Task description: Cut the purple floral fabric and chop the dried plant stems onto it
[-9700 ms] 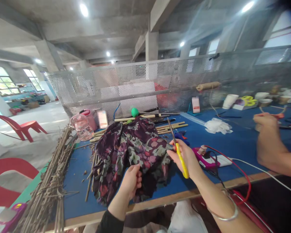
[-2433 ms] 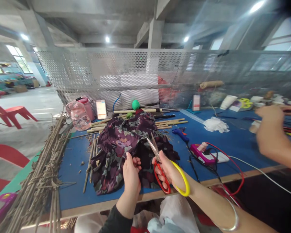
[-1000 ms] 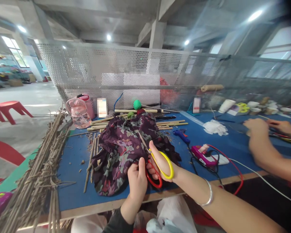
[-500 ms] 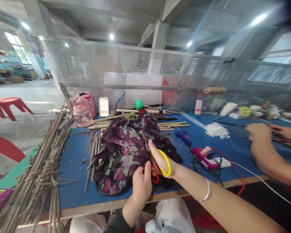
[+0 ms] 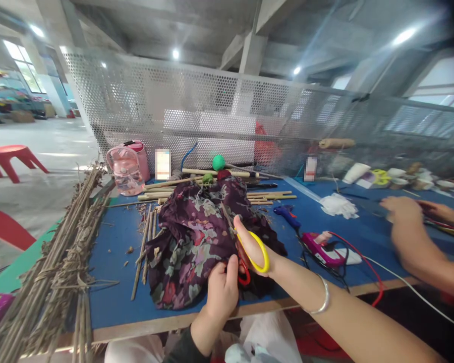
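A dark purple floral cloth (image 5: 191,237) lies bunched on the blue table in front of me. My left hand (image 5: 223,287) pinches its near edge between thumb and fingers. In my right hand (image 5: 251,247) is a pair of scissors (image 5: 265,254) with a yellow handle loop around the hand and a red loop below. The scissor blades point away from me over the cloth, and folds partly hide them. Both hands are close together at the cloth's near right side.
Dried stalks (image 5: 60,252) lie bundled on the left, thin sticks (image 5: 159,194) behind the cloth. To the right are a blue glue gun (image 5: 287,216), a magenta device (image 5: 323,249) with cables, and white gloves (image 5: 338,205). A co-worker's arms (image 5: 412,232) reach in at far right.
The left hand and the cloth's near edge have shifted very slightly toward me. Both hands keep their hold; the view has tilted a little.
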